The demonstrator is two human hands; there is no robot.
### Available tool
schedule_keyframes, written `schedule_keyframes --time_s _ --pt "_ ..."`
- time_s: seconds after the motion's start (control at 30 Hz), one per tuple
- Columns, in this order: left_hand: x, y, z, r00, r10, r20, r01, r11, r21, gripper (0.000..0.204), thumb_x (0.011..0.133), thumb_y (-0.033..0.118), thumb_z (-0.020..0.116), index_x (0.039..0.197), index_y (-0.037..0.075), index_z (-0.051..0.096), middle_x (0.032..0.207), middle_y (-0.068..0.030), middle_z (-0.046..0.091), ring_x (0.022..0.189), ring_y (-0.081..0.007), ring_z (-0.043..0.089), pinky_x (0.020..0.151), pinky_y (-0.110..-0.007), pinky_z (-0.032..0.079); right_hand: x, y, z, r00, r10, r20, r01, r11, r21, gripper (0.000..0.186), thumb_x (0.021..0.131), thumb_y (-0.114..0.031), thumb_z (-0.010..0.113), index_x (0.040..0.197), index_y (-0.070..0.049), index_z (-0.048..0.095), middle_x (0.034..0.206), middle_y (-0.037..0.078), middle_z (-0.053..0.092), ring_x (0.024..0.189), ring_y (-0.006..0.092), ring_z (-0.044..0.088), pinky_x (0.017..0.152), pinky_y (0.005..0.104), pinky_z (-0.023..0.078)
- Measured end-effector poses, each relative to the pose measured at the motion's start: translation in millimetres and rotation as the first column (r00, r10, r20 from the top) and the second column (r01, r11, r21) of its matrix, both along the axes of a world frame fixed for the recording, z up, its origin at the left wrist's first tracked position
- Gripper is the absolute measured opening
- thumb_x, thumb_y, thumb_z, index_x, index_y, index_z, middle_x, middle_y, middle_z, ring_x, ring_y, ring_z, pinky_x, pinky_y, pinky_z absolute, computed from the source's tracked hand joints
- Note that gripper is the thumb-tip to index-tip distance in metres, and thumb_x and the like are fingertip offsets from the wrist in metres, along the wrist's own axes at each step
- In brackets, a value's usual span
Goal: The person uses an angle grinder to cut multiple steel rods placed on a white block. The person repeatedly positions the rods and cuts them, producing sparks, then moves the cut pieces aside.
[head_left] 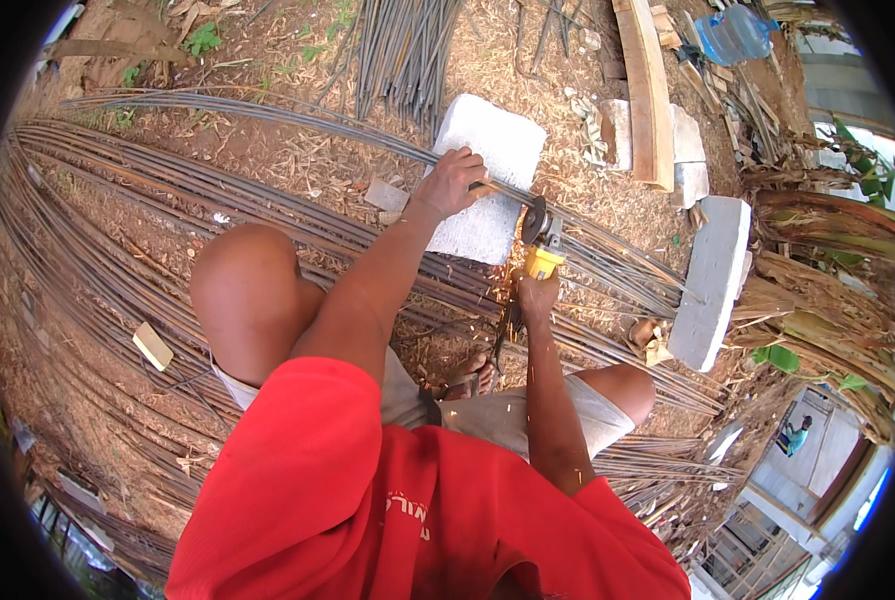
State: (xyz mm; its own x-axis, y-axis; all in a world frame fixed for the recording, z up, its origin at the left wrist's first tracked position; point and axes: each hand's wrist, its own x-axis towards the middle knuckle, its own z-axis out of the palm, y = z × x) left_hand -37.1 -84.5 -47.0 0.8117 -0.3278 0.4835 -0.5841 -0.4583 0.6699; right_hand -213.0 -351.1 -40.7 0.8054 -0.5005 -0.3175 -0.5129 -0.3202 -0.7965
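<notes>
My left hand [452, 182] is closed around a bundle of long thin steel rods [367, 138], which lies across a white block [487, 125]. In my right hand [537, 297] is a yellow angle grinder [544, 262], gripped by its body. Its dark cutting disc [535, 220] is at the rods, just right of my left hand and beside the block's right edge. Orange sparks [502, 285] fly down from the disc toward my foot and legs. The exact contact of disc and rods is hidden.
Many more steel rods [167, 165] cover the ground under and around my legs. Another rod pile [407, 60] lies at the far side. To the right are a grey slab [712, 285], a wooden plank [642, 90] and a blue water bottle [735, 35]. A person [797, 435] is in the distance.
</notes>
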Motion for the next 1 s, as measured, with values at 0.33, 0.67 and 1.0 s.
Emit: schedule_keyframes --time_s 0.33,0.67,1.0 --pt "0 0 2 1.000 -0.001 -0.002 0.001 1.000 0.013 0.022 0.086 0.022 0.091 0.097 0.008 0.079 0.099 -0.0052 0.069 0.102 -0.0287 0.063 0.095 -0.043 0.054 8 -7 -17 0.999 0.025 0.029 -0.021 0.992 -0.125 0.038 0.082 -0.001 0.082 0.117 0.001 0.067 0.090 0.005 0.074 0.070 0.0154 0.067 0.061 0.0334 0.053" --pt "-1 0 4 1.000 0.007 -0.005 -0.007 0.999 0.033 0.024 0.088 0.026 0.090 0.096 0.007 0.078 0.100 -0.0054 0.069 0.104 -0.0291 0.063 0.097 -0.044 0.053 4 -6 -13 0.984 0.032 0.173 -0.050 0.994 0.099 0.045 0.080 -0.011 0.089 0.120 -0.002 0.069 0.094 0.004 0.074 0.080 0.0149 0.067 0.072 0.0330 0.055" --pt "-1 0 4 1.000 0.019 -0.004 -0.019 0.999 0.032 0.023 0.086 0.024 0.092 0.094 0.007 0.077 0.100 -0.0049 0.070 0.107 -0.0285 0.064 0.098 -0.044 0.054 4 -10 -8 0.998 0.058 0.020 -0.055 0.991 -0.124 0.040 0.082 -0.005 0.086 0.118 -0.002 0.067 0.093 0.003 0.073 0.076 0.0146 0.067 0.068 0.0324 0.056"
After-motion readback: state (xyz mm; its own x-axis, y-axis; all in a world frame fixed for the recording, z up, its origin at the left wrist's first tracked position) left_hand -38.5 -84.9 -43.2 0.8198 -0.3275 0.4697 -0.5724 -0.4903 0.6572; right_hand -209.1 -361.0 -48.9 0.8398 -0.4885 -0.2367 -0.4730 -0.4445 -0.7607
